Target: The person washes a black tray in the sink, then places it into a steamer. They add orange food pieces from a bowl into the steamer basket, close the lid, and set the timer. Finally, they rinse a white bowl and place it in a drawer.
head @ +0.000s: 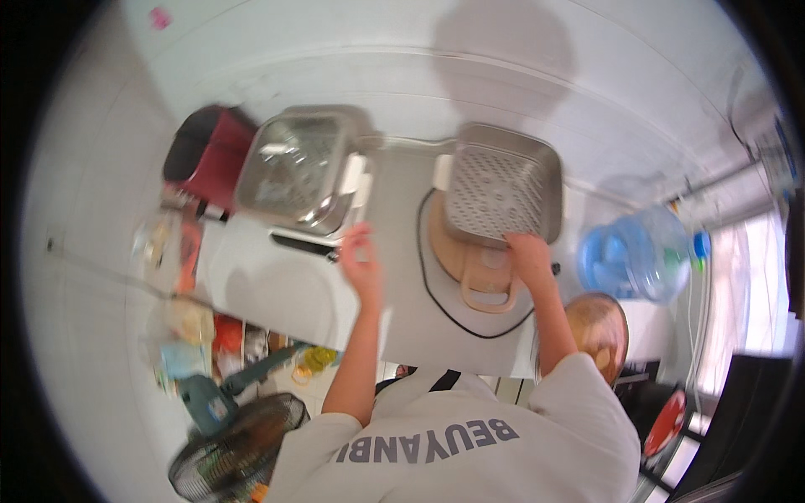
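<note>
My right hand (528,251) grips the near rim of a square metal steamer tray (494,188) with a perforated bottom. That tray sits over a round beige board-like base (446,245) with a loop handle (487,298) towards me. My left hand (360,254), slightly blurred, is apart from any object, fingers bent and spread. Just beyond it, to the left, stands a square steel steamer pot (327,220) under a glass lid (292,166), with pale handles (355,182) on its right side. A black-handled utensil (302,244) lies in front of the pot.
A dark red bin-like container (217,157) stands left of the pot. A black cord (434,292) curves round the beige base. On the right are a large blue water bottle (635,254) and a round brown lid-like object (597,333). An electric fan (239,446) stands below left.
</note>
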`<state>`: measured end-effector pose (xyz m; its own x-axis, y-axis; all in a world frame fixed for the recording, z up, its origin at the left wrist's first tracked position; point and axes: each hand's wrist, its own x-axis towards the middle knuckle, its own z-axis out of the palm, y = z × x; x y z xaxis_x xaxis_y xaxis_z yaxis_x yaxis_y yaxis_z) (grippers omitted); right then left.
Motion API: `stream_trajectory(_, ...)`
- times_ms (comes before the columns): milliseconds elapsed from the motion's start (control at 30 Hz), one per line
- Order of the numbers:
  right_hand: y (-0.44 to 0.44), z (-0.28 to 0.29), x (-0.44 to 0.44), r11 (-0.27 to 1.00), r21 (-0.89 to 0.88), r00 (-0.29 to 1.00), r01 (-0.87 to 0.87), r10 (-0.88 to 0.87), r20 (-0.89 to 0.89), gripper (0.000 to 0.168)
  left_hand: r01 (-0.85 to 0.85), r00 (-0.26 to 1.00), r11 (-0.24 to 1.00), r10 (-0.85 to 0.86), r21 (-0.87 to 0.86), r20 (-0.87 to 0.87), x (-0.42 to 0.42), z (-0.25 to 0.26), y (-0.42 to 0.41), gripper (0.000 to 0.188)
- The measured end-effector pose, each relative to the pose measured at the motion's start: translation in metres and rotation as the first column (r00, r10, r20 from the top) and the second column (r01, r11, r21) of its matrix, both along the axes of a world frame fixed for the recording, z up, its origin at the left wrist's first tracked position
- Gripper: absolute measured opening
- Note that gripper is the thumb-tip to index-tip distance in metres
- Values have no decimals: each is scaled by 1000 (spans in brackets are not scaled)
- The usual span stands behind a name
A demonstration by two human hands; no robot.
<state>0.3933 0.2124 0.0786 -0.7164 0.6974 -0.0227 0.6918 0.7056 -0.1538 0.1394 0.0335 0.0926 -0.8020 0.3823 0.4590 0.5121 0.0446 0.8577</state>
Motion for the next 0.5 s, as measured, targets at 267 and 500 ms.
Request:
stream_trajectory(267,-48,63,22,980,-35,979,-196,198,58,6,329,865,941,-268,-76,423,66,18,-80,12)
stream_trajectory(500,-101,179,-15,816,49,792,-576,572,-214,11,496,766,808,-233,-319,599,82,-21,-192,21)
